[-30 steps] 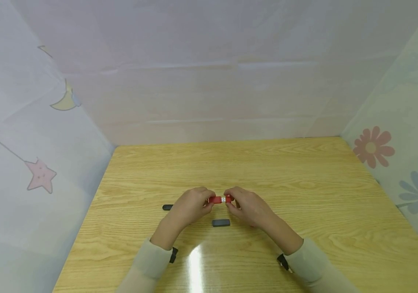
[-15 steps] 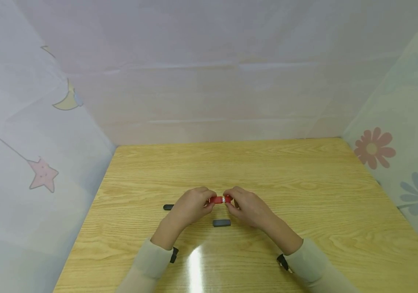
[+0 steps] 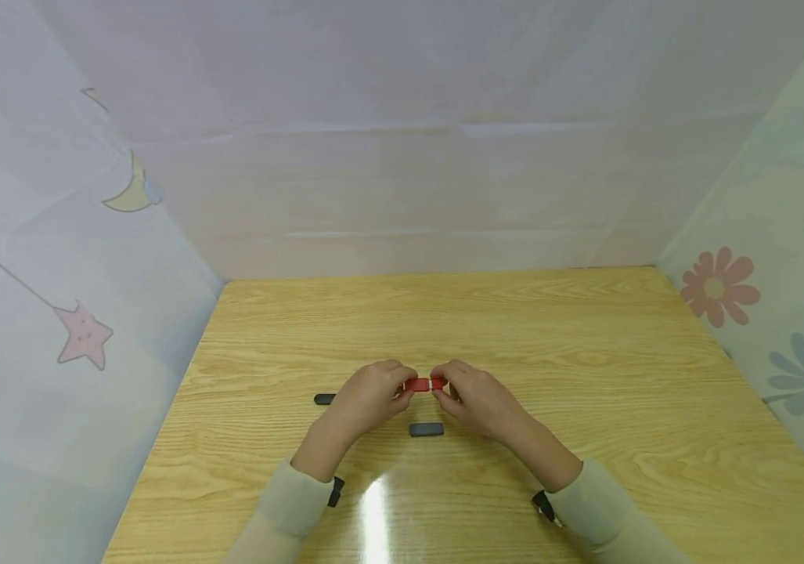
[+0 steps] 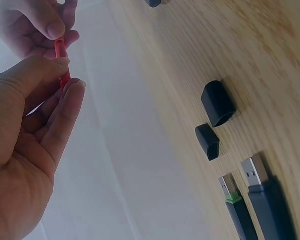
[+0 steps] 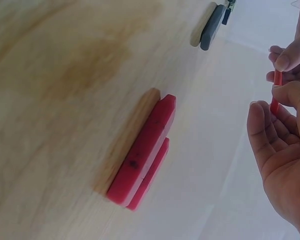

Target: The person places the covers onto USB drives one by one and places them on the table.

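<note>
While my left hand [image 3: 368, 398] grips one red USB stick [image 3: 416, 385] by its body, just below centre of the head view, my right hand [image 3: 484, 401] pinches its one red cap [image 3: 438, 384]; pushing it home seems the step, calling for straight alignment. Below: one grey stick [image 3: 426, 429]. Left-wrist view, right half: two black caps [image 4: 218, 103], two bare-plugged USB sticks [image 4: 271, 202]. Right-wrist view, centre: two red bars [image 5: 142, 150], kind unclear.

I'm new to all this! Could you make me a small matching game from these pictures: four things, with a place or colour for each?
1 red stick
2 slim dark stick
3 smaller dark cap
4 table

A yellowish wood grain
B between left hand and right hand
C beside a larger cap
D green band near its plug

Pairs: 1-B, 2-D, 3-C, 4-A
</note>
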Tool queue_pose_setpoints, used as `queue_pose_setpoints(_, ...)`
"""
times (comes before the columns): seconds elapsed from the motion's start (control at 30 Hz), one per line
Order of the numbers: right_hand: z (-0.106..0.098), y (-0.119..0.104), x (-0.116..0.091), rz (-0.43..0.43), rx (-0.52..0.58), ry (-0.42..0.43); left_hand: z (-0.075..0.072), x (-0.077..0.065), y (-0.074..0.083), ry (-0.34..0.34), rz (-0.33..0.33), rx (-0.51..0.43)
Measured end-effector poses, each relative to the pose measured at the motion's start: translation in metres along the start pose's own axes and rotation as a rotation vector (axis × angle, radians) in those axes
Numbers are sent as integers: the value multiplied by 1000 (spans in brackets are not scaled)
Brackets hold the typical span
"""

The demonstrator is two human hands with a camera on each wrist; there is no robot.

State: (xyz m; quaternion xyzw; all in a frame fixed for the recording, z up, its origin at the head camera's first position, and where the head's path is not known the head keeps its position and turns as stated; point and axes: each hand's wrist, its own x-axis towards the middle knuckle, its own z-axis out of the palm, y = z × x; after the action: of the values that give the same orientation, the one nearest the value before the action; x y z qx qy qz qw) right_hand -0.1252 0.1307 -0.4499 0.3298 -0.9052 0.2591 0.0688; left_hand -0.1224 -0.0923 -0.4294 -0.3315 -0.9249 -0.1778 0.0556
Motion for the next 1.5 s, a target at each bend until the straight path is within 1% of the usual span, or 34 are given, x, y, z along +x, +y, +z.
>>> queue_pose_setpoints(0.17,0,-1,0,-11,-3,8,2,1,0,5,5,-1)
queue_pose_setpoints(0.47,-1,-2,0,-33,7,14,3,2,0,-11,-9,4)
queue_pose_setpoints(0.87,0,-2,3,-39,-7,26,4,2,0,3,1,14)
queue_pose_setpoints(1.5,0,-1,2,-43,-26,33,4,4,2,54,65,63)
